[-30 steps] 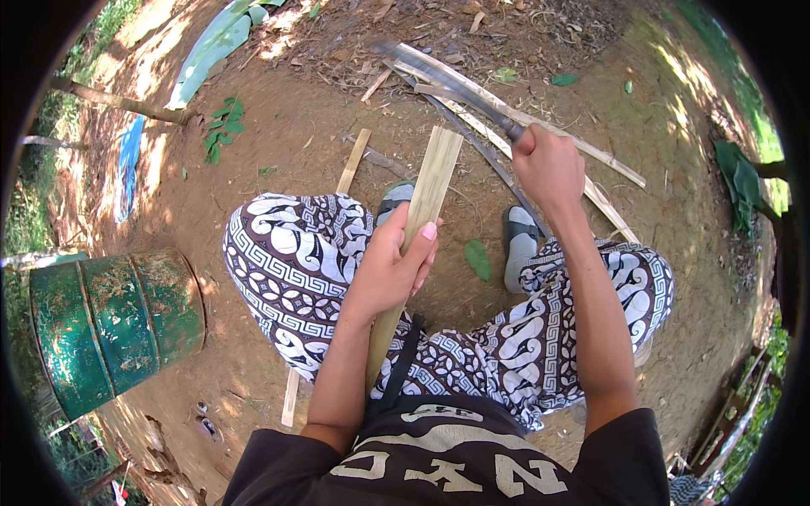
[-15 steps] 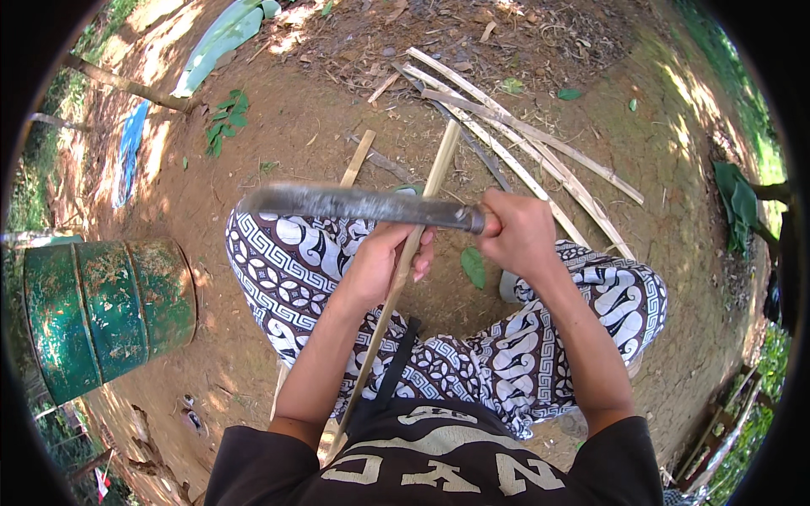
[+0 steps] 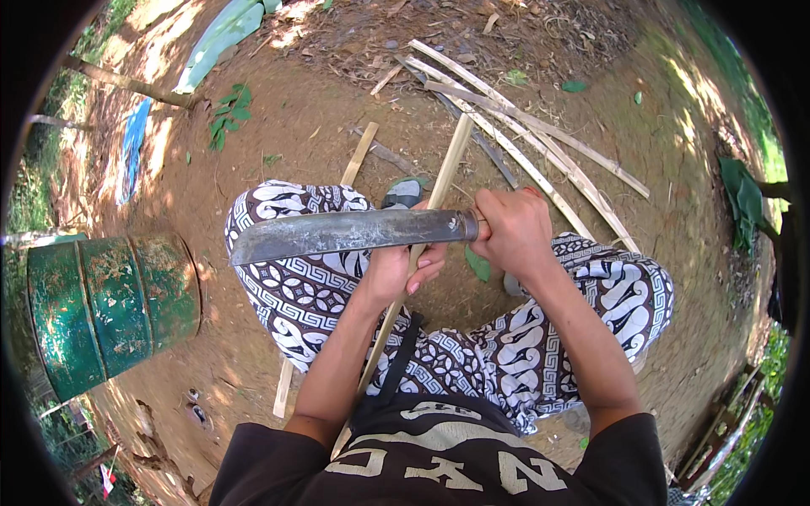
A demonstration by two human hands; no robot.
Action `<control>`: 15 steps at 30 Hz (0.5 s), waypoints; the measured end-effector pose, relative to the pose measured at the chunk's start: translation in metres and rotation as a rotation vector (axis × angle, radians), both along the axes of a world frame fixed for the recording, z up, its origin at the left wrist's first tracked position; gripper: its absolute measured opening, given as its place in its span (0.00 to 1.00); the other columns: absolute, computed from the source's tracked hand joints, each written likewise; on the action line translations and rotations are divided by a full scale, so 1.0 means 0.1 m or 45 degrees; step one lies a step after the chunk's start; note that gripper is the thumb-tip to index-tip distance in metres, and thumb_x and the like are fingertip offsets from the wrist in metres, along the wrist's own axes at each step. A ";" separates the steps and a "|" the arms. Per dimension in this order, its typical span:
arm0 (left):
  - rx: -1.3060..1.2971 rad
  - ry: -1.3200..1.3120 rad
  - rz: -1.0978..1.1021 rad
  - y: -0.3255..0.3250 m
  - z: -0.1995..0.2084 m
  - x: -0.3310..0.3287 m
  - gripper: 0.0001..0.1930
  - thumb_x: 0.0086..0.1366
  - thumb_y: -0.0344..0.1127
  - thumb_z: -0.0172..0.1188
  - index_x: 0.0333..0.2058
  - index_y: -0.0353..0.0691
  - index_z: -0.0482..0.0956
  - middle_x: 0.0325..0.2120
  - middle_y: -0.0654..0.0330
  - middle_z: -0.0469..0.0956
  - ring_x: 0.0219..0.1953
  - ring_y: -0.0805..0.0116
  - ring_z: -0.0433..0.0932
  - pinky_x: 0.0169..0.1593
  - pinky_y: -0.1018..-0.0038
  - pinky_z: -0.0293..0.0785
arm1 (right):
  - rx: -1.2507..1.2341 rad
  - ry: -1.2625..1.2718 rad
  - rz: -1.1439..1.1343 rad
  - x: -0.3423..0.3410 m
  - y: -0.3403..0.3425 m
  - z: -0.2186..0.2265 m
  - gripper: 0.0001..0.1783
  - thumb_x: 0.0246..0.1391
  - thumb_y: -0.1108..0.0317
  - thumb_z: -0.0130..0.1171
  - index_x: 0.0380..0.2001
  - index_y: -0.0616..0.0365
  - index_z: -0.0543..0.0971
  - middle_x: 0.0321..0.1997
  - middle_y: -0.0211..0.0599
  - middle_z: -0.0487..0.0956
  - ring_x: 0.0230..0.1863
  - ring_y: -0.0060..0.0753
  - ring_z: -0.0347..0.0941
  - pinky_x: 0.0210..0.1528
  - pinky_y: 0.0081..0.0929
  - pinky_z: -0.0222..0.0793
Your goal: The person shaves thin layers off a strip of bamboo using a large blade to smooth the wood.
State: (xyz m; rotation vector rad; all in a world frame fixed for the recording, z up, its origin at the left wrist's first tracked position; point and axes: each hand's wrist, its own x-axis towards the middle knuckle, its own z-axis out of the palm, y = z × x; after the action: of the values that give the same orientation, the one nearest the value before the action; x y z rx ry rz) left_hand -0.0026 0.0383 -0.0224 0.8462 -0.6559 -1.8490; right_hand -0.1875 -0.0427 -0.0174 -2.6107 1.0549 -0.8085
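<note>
My left hand (image 3: 403,271) is wrapped round a long, pale wooden strip (image 3: 447,166), which runs from near my waist up and away past my knees. In my right hand (image 3: 516,232) is the handle of a machete (image 3: 337,232). Its broad, scuffed grey blade points left and lies across the strip, just beyond my left fingers. The blade hides part of the strip and the top of my left hand. Whether the edge bites into the wood cannot be seen.
Several split wooden strips (image 3: 540,143) lie on the dirt ahead to the right. A shorter wooden piece (image 3: 361,153) is beyond my left knee, near my sandalled foot (image 3: 403,193). A rusty green drum (image 3: 114,304) lies at the left. A dark strap (image 3: 400,361) crosses my lap.
The machete has come slightly nearer to me, its tip swinging lower, and its blade is no longer blurred. My left hand still grips the strip, a little nearer my body.
</note>
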 end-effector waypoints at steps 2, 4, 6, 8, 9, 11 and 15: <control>-0.017 0.037 0.000 -0.01 0.01 -0.01 0.19 0.78 0.48 0.36 0.50 0.41 0.71 0.17 0.68 0.58 0.10 0.82 0.53 0.15 0.84 0.52 | -0.024 0.020 -0.020 -0.02 0.00 -0.01 0.12 0.35 0.68 0.63 0.22 0.55 0.70 0.17 0.38 0.72 0.19 0.47 0.73 0.25 0.42 0.69; -0.019 0.017 -0.015 -0.01 0.01 -0.02 0.18 0.79 0.46 0.35 0.50 0.42 0.70 0.17 0.69 0.57 0.10 0.82 0.53 0.16 0.83 0.52 | -0.073 0.024 -0.032 -0.03 -0.03 -0.03 0.12 0.35 0.68 0.64 0.22 0.55 0.69 0.17 0.37 0.72 0.19 0.46 0.72 0.25 0.41 0.69; -0.024 -0.006 -0.024 -0.02 0.01 -0.02 0.18 0.79 0.45 0.34 0.49 0.42 0.70 0.18 0.69 0.57 0.11 0.82 0.53 0.16 0.83 0.52 | -0.148 0.023 -0.045 -0.05 -0.07 -0.05 0.13 0.34 0.68 0.64 0.21 0.54 0.69 0.17 0.36 0.71 0.19 0.44 0.72 0.25 0.40 0.68; -0.032 -0.032 -0.024 -0.04 -0.01 -0.02 0.17 0.79 0.45 0.34 0.47 0.41 0.70 0.18 0.69 0.58 0.11 0.82 0.53 0.17 0.83 0.52 | -0.216 0.004 -0.054 -0.06 -0.12 -0.09 0.13 0.33 0.68 0.64 0.21 0.54 0.69 0.17 0.35 0.71 0.19 0.43 0.72 0.25 0.39 0.68; -0.022 -0.071 -0.029 -0.05 0.01 -0.03 0.17 0.79 0.45 0.33 0.46 0.41 0.69 0.18 0.69 0.58 0.11 0.82 0.53 0.17 0.83 0.52 | -0.252 -0.005 -0.057 -0.08 -0.15 -0.10 0.13 0.32 0.68 0.65 0.21 0.54 0.69 0.17 0.35 0.70 0.19 0.43 0.72 0.25 0.38 0.68; -0.001 -0.149 -0.038 -0.09 0.07 -0.05 0.18 0.79 0.45 0.33 0.44 0.40 0.68 0.18 0.69 0.57 0.11 0.81 0.53 0.17 0.82 0.53 | -0.276 0.006 -0.109 -0.13 -0.21 -0.11 0.12 0.34 0.69 0.65 0.21 0.54 0.70 0.17 0.35 0.72 0.19 0.42 0.72 0.24 0.38 0.67; 0.072 -0.093 -0.008 -0.13 0.10 -0.08 0.18 0.78 0.45 0.32 0.39 0.40 0.66 0.16 0.69 0.57 0.08 0.82 0.52 0.15 0.82 0.52 | -0.328 0.003 -0.121 -0.16 -0.29 -0.11 0.10 0.35 0.71 0.64 0.20 0.54 0.70 0.17 0.35 0.72 0.20 0.41 0.73 0.24 0.37 0.66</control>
State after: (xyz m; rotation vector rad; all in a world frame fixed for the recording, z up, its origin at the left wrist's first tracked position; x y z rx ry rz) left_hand -0.0103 0.0256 -0.0128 0.9530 -0.6548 -1.8569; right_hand -0.2034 -0.0713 -0.0285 -2.7878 1.1528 -1.0253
